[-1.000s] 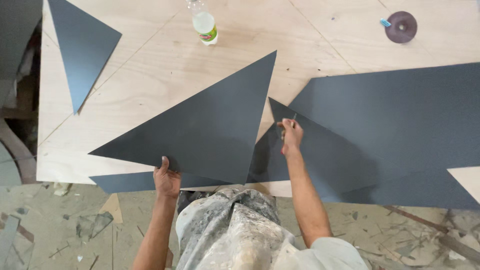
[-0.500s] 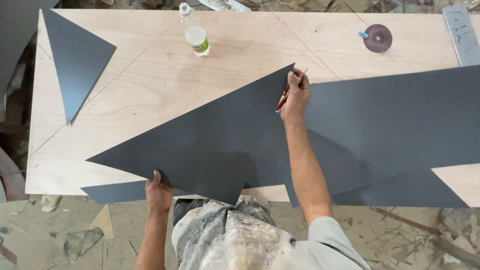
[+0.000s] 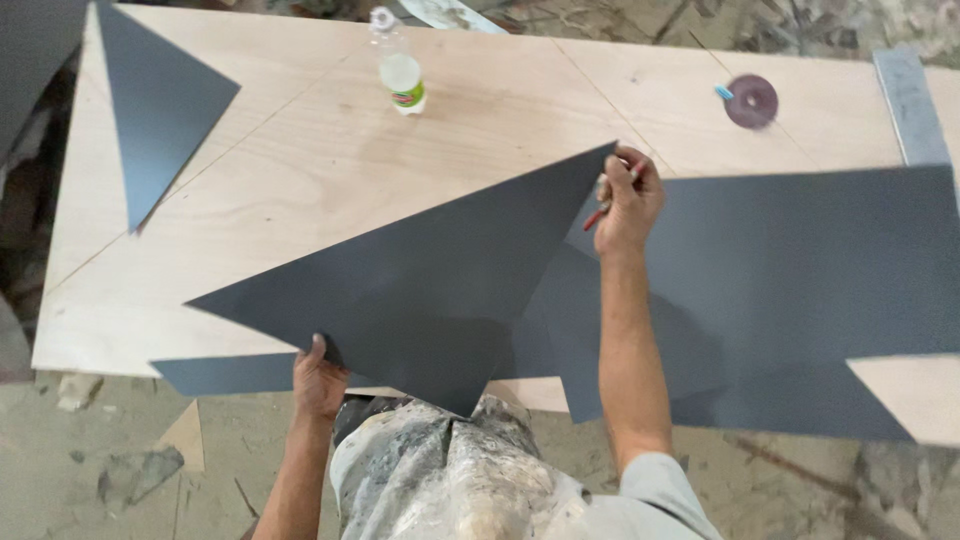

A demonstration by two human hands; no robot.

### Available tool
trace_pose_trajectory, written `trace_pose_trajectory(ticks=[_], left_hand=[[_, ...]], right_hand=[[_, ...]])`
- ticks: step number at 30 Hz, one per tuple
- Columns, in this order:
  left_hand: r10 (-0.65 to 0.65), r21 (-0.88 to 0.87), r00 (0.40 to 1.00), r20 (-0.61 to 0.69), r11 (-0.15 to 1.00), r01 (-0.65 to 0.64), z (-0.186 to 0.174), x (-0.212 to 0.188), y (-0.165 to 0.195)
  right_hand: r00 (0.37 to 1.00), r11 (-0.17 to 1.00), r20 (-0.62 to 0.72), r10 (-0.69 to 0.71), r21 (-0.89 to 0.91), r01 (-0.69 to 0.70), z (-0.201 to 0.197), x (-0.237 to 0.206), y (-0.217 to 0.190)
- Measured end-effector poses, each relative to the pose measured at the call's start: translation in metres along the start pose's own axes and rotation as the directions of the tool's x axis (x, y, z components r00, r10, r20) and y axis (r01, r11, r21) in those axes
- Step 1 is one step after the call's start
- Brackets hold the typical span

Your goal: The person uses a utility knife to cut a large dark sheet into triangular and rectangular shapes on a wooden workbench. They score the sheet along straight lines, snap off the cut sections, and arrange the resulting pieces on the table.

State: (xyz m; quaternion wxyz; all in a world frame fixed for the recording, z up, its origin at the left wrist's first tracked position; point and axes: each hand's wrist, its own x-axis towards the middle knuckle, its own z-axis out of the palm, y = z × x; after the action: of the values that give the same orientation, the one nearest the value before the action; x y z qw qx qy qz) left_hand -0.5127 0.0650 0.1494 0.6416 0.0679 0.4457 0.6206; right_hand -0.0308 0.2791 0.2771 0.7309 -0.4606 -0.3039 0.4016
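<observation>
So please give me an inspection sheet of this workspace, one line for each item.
Surface: plywood table, pencil lines across it.
Job's things: dark grey triangular sheet lying over a large grey sheet.
Clutter: plastic bottle, round maroon disc, second grey triangle, metal ruler.
Grips: left hand holds the triangle's near edge; right hand at its far tip, holding a red pencil.
Cables: nothing seen.
Surroundings: dusty floor with scraps.

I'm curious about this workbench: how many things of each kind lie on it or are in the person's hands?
Dark grey sheet pieces: 4, one triangle held by the left hand and right hand
Plastic bottle: 1
Purple round disc: 1
Grey metal straightedge: 1
Red-handled tool: 1
Total: 8
</observation>
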Motion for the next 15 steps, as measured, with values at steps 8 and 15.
trace_pose_trajectory(ticks=[8, 15], left_hand=[[0.002, -0.061, 0.999, -0.041, 0.998, -0.004, 0.024, 0.002, -0.005], [-0.026, -0.145, 0.996, -0.085, 0.989, 0.013, 0.041, 0.003, -0.009]], right_hand=[[0.989, 0.991, 0.1, -0.111, -0.07, 0.118, 0.008, 0.001, 0.007], [0.989, 0.987, 0.0, -0.151, -0.047, 0.151, 0.028, 0.01, -0.012]])
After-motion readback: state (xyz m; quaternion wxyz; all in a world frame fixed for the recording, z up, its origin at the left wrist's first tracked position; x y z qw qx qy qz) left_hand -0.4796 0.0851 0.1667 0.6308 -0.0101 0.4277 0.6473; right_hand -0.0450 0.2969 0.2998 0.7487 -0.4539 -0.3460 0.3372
